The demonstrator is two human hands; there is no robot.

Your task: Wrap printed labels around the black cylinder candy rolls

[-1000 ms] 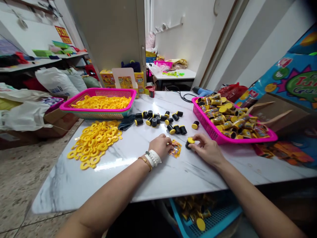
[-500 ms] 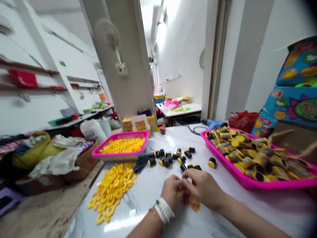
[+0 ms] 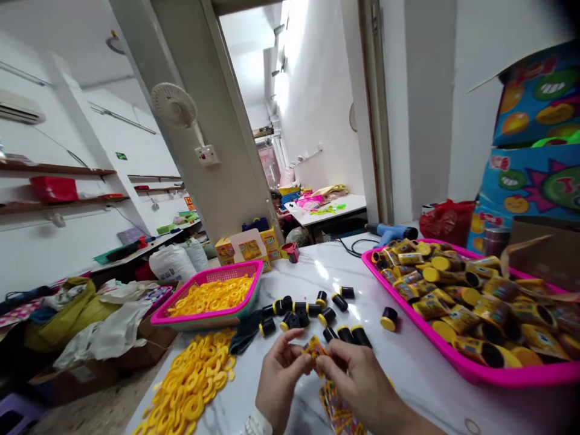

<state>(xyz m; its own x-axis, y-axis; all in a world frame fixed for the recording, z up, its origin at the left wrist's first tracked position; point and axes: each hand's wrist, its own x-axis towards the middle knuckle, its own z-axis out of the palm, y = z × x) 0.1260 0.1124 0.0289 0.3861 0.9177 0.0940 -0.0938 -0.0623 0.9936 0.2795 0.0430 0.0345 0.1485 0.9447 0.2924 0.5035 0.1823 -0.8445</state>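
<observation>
Between the fingertips of my left hand (image 3: pixel 283 374) and my right hand (image 3: pixel 360 377) is a small orange-and-yellow printed label (image 3: pixel 314 348); both hands pinch it. Beneath my right hand a pile of similar printed labels (image 3: pixel 338 408) lies on the white marbled table (image 3: pixel 244 393), partly covered by that hand. Just beyond my fingers lie several black cylinders with yellow ends (image 3: pixel 327 316), most on their sides. To the left of my left hand is a heap of yellow plastic rings (image 3: pixel 193 386).
A pink basket (image 3: pixel 206 312) of yellow rings stands at the left edge. On the right is a pink tray (image 3: pixel 446 347) full of labelled yellow-and-black tubes. Behind it are a blue heat gun (image 3: pixel 390 232), a red plastic bag (image 3: pixel 446 220) and blue printed boxes (image 3: pixel 534 181). A dark cloth (image 3: pixel 247 332) lies mid-table.
My hands have come up off the label pile and now hold one label between them at the fingertips. The pile shows more plainly. The camera view has shifted and tilted.
</observation>
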